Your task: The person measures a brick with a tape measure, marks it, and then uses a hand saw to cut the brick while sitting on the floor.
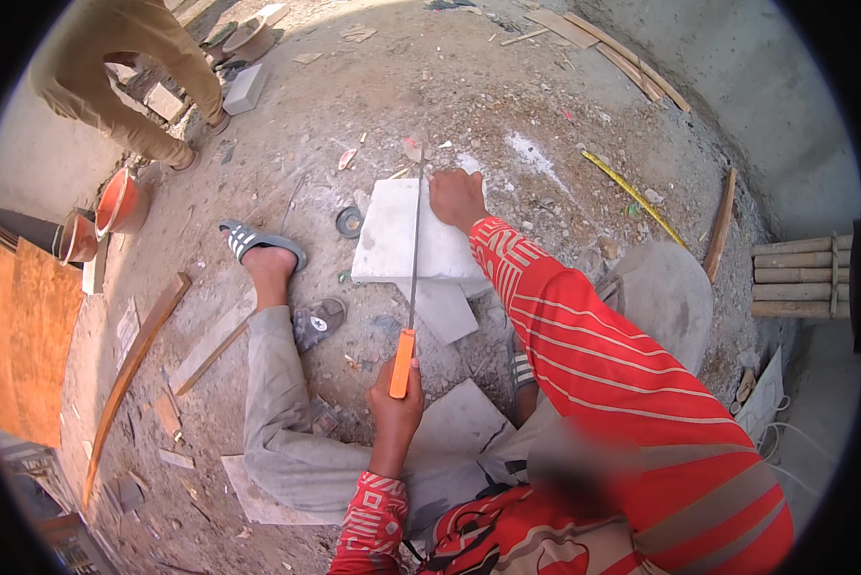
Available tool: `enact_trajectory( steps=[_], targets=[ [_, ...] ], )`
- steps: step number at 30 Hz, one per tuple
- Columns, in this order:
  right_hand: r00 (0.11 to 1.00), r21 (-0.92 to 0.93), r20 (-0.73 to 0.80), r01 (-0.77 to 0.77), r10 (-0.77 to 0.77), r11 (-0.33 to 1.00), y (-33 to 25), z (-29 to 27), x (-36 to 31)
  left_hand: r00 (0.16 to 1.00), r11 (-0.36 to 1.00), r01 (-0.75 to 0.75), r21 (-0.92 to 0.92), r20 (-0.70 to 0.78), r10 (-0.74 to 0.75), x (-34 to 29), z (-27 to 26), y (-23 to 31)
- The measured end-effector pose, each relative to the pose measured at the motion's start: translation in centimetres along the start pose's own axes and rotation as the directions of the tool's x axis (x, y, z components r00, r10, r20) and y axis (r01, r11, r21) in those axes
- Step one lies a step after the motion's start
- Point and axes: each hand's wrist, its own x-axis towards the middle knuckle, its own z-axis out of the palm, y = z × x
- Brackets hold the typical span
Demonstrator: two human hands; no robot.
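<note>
My left hand [395, 412] is closed around the orange handle of a handsaw [402, 362]. Its long thin blade points away from me and crosses the top of a pale block [380, 230], seen almost edge-on. My right hand [457, 199] grips the block's far edge, just right of the blade. Beneath the block, a grey slab [440, 311] sticks out toward me. On the ground left of the block lies a dark ring-shaped thing [350, 222]. Whether the blade has cut into the block, I cannot tell.
My sandalled left foot [265, 257] stands left of the block. A yellow measuring tape [631, 196] and curved wood strips [721, 225] lie right. Orange buckets [124, 203] and a long wooden strip [133, 369] are left. Another person [128, 72] stands far left.
</note>
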Motion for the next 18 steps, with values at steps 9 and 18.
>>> enact_trajectory(
  steps=[9,18],
  targets=[
    [0.998,-0.022,-0.055,0.039,-0.041,0.999,-0.1,0.8,0.1,0.997,0.999,0.049,-0.007,0.062,-0.048,2.6,1.0,0.4],
    [0.998,-0.006,0.066,-0.008,0.009,1.000,-0.4,0.8,-0.2,0.994,0.998,0.066,-0.016,0.089,-0.064,2.2,0.6,-0.8]
  ],
)
